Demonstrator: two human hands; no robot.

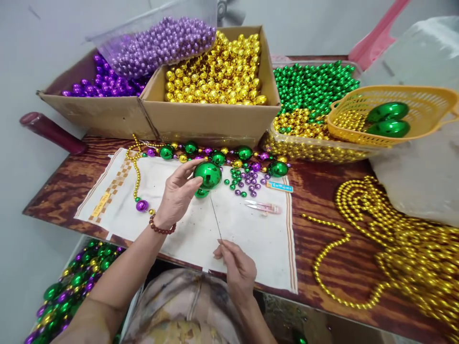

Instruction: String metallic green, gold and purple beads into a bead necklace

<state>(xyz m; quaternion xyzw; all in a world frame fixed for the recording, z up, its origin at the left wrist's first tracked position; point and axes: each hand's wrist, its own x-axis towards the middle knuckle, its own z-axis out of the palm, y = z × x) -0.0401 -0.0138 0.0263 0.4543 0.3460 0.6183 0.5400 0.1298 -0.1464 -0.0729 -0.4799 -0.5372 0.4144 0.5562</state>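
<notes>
My left hand (pixel 177 193) is closed on a large shiny green bead (pixel 208 175), gripping it between thumb and fingers above a white cloth (pixel 265 253). Part of another green bead (pixel 202 193) shows just below it. A thin dark thread or wire (pixel 215 217) runs from near the green bead down to my right hand (pixel 238 267), whose thumb and forefinger pinch its lower end. Along the cloth's far edge lies a string of green, purple and gold beads (pixel 245 153). Small loose purple beads (pixel 253 181) and green beads (pixel 234 177) sit right of my left hand.
Pink-handled thread snips (pixel 265 206) and a blue label (pixel 279 187) lie on the cloth. Behind stand a cardboard box (pixel 211 119) of gold beads, purple beads and a tub (pixel 315 148). A yellow basket (pixel 426 98) tops the tub. Gold bead strands (pixel 412 253) cover the right side.
</notes>
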